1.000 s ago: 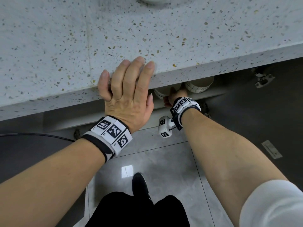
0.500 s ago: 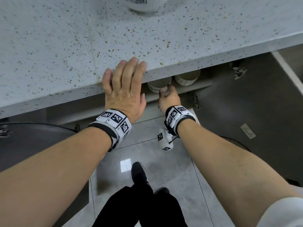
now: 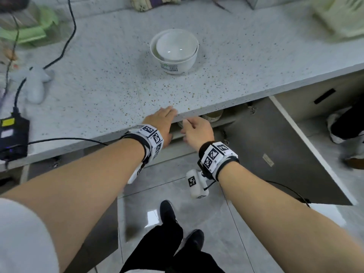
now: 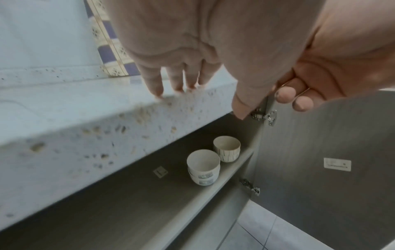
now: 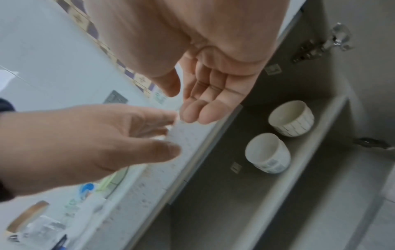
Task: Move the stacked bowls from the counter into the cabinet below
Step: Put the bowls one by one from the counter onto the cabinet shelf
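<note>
Two white bowls (image 3: 174,53) stand nested on the speckled counter (image 3: 110,91), well back from its front edge. My left hand (image 3: 166,115) rests with straight fingers on that edge; in the left wrist view its fingertips (image 4: 158,91) touch the stone. My right hand (image 3: 190,126) hovers just in front of the cabinet opening below, fingers relaxed (image 5: 203,110) and holding nothing. On the cabinet shelf (image 4: 213,189) sit a stack of white bowls (image 4: 203,166) (image 5: 267,152) and a striped bowl (image 4: 227,148) (image 5: 290,117) beside it.
The grey cabinet door (image 3: 275,154) hangs open to the right. A black device (image 3: 11,134) with cables, a pale toy (image 3: 35,83) and a green object (image 3: 29,30) lie on the counter's left. Another person's shoe (image 3: 346,134) is at far right.
My right hand has drawn back out of the cabinet toward me, empty. My head has lifted, bringing the counter's nested bowls into view. The left hand stays on the counter edge.
</note>
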